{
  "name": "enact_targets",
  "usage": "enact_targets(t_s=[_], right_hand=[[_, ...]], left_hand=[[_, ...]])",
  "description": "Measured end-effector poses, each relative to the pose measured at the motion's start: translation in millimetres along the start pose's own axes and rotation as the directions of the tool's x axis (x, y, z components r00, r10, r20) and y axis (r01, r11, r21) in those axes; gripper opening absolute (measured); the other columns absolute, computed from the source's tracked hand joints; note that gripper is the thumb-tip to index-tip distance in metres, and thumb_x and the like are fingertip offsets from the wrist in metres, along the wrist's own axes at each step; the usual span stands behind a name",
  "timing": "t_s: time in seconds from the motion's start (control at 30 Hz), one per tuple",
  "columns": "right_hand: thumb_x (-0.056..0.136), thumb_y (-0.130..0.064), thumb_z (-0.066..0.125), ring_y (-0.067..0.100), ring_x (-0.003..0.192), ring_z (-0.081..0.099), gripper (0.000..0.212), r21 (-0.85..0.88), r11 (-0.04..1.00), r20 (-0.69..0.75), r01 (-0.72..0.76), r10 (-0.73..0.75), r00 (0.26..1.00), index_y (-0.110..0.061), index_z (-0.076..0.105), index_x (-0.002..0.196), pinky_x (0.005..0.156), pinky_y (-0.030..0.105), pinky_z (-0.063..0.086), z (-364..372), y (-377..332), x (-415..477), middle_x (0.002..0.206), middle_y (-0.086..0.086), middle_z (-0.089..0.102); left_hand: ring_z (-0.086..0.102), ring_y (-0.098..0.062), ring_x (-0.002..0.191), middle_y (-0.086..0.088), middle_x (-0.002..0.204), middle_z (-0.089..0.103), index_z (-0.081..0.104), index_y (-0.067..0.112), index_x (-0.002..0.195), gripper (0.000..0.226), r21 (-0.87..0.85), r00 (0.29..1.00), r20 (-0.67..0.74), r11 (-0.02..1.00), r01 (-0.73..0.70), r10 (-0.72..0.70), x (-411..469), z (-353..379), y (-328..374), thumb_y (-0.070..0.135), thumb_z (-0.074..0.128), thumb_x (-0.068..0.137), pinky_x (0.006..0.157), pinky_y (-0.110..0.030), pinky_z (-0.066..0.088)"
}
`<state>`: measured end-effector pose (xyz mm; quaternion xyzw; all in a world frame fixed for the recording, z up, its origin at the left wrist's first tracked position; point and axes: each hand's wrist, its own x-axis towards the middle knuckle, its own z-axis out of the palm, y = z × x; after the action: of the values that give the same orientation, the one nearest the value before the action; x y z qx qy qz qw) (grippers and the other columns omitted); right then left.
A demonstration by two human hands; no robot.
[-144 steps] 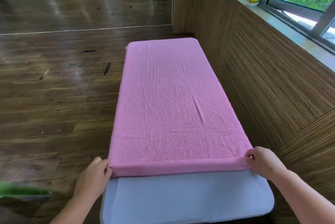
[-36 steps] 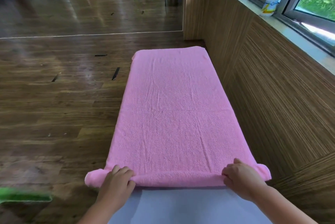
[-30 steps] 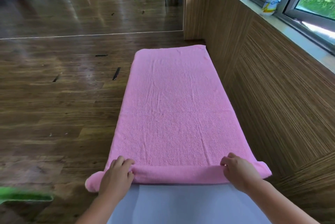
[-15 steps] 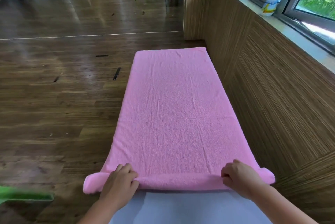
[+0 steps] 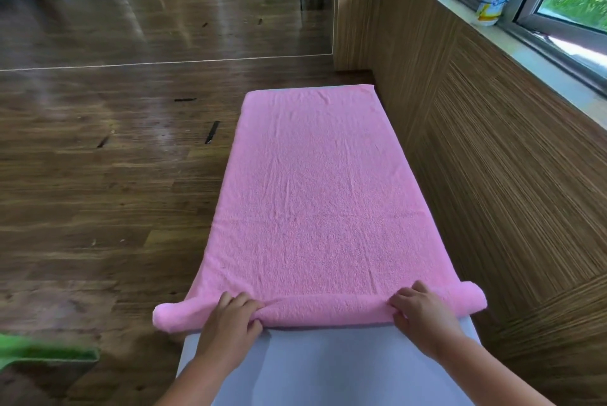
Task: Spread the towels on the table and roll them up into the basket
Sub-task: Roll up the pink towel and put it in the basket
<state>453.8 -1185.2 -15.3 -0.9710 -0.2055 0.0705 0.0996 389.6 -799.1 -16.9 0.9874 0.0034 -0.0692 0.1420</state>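
Towel [image 5: 312, 202], pink terry, spread lengthwise along a narrow pale table [image 5: 328, 369]. It covers the top from the far end to near the person. Its near edge is wound into a low roll lying crosswise; the bare tabletop shows only on the person's side of that roll.

Far left, low: a blurred green object [image 5: 49, 354] at the edge of view. Cannot tell what it is. Dark wood floor [image 5: 98, 192] beyond it, with a few short dark marks.

Left end of the roll juts out past the table's left edge, over the floor.

Left hand [image 5: 230, 320]: on the roll, a little in from that end. Fingers curled over the top of the cloth, gripping it, with the fabric bunched at the fingertips.

Between the hands the roll runs straight and even. The flat part of the towel beyond it shows faint creases running lengthwise.

Right hand [image 5: 422, 313]: on the roll near its right end. Fingers bent over the top, thumb on the near side, gripping the cloth.

Right end of the roll pokes out past the table's right edge, close to the wood-panelled wall [image 5: 509, 175].

Upper right: a window sill [image 5: 558, 67] with a small white and yellow container [image 5: 489, 8] standing on it.
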Motion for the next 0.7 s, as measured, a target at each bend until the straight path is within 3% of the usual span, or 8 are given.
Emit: enact_targets(t_s=[0.07, 0.13, 0.23, 0.33, 0.43, 0.53, 0.63, 0.7], right_hand=[[0.087, -0.037, 0.048, 0.014, 0.087, 0.043, 0.026, -0.037, 0.999, 0.065, 0.033, -0.03, 0.997, -0.026, 0.071, 0.091, 0.067, 0.029, 0.041, -6.0, 1.1, 3.3, 0.089, -0.012, 0.064], [0.089, -0.04, 0.041, 0.014, 0.09, 0.041, 0.033, -0.032, 0.999, 0.101, 0.025, -0.022, 0.995, -0.025, 0.07, 0.09, 0.073, 0.03, 0.041, -11.8, 1.4, 4.2, 0.093, -0.01, 0.056], [0.095, -0.032, 0.047, 0.015, 0.091, 0.047, 0.023, 0.057, 0.997, 0.065, -0.047, 0.043, 0.997, -0.025, 0.069, 0.1, 0.077, 0.03, 0.044, -14.4, -5.2, 9.2, 0.102, -0.006, 0.053], [0.089, -0.009, 0.055, 0.022, 0.088, 0.058, 0.024, 0.129, 0.985, -0.01, -0.114, 0.117, 0.993, -0.022, 0.066, 0.107, 0.072, 0.034, 0.048, -9.1, -9.5, 8.5, 0.105, -0.004, 0.057], [0.072, -0.006, 0.063, 0.021, 0.091, 0.057, 0.037, 0.113, 0.991, 0.028, -0.074, 0.072, 0.997, -0.024, 0.068, 0.104, 0.074, 0.033, 0.051, -1.5, -5.4, -3.1, 0.105, -0.01, 0.064], [0.057, -0.016, 0.078, 0.019, 0.082, 0.058, 0.044, 0.054, 0.998, 0.004, -0.035, 0.035, 0.999, -0.028, 0.07, 0.098, 0.062, 0.032, 0.054, 4.8, -0.6, -7.8, 0.097, -0.016, 0.069], [0.063, -0.021, 0.082, 0.016, 0.074, 0.051, 0.023, -0.036, 0.998, 0.01, -0.042, 0.042, 0.999, -0.028, 0.072, 0.083, 0.055, 0.03, 0.046, -0.1, -1.2, -3.0, 0.079, -0.015, 0.067], [0.08, -0.029, 0.066, 0.013, 0.082, 0.044, 0.011, -0.087, 0.996, 0.052, -0.03, 0.035, 0.998, -0.026, 0.071, 0.09, 0.062, 0.029, 0.039, -9.8, -3.4, -1.3, 0.085, -0.014, 0.068]], left_hand=[[0.035, -0.009, 0.092, 0.023, 0.091, 0.045, 0.067, 0.034, 0.108, 0.037, 0.042, 0.999, 0.028, 0.999, -0.027, 0.026, -0.5, -1.2, -1.0, 0.04, 0.041, 0.082, 0.076, -0.025, 0.039], [0.038, -0.009, 0.093, 0.02, 0.091, 0.04, 0.068, 0.028, 0.1, 0.039, 0.03, 0.998, 0.044, 0.998, -0.055, 0.054, -1.1, -2.3, -2.0, 0.043, 0.035, 0.083, 0.076, -0.026, 0.039], [0.048, -0.009, 0.096, 0.013, 0.102, 0.039, 0.065, 0.032, 0.106, 0.022, -0.042, 0.999, -0.037, 0.999, 0.02, -0.021, 2.8, -5.3, -0.5, 0.031, 0.051, 0.09, 0.075, -0.032, 0.049], [0.054, -0.008, 0.094, 0.016, 0.108, 0.042, 0.062, 0.036, 0.114, 0.036, -0.144, 0.99, -0.122, 0.988, 0.051, -0.069, 2.9, -4.4, 0.4, 0.01, 0.056, 0.09, 0.071, -0.032, 0.052], [0.04, 0.0, 0.108, 0.026, 0.116, 0.042, 0.063, 0.035, 0.12, 0.041, -0.15, 0.996, -0.083, 0.988, -0.021, 0.008, -5.5, 1.1, -2.4, 0.012, 0.057, 0.087, 0.09, -0.023, 0.046], [0.036, -0.004, 0.117, 0.024, 0.126, 0.044, 0.055, 0.042, 0.131, 0.057, -0.069, 0.999, -0.024, 0.997, -0.023, 0.022, -9.6, 6.2, -12.5, 0.017, 0.061, 0.079, 0.099, -0.025, 0.042], [0.042, -0.005, 0.103, 0.025, 0.111, 0.05, 0.061, 0.044, 0.123, 0.057, -0.047, 0.999, -0.037, 0.999, -0.028, 0.026, -10.0, 8.8, -20.2, 0.013, 0.063, 0.076, 0.088, -0.025, 0.047], [0.042, -0.004, 0.091, 0.027, 0.098, 0.053, 0.069, 0.042, 0.104, 0.037, -0.058, 0.996, -0.075, 0.997, -0.049, 0.045, -10.5, 8.8, -21.2, 0.018, 0.056, 0.078, 0.079, -0.027, 0.049]])
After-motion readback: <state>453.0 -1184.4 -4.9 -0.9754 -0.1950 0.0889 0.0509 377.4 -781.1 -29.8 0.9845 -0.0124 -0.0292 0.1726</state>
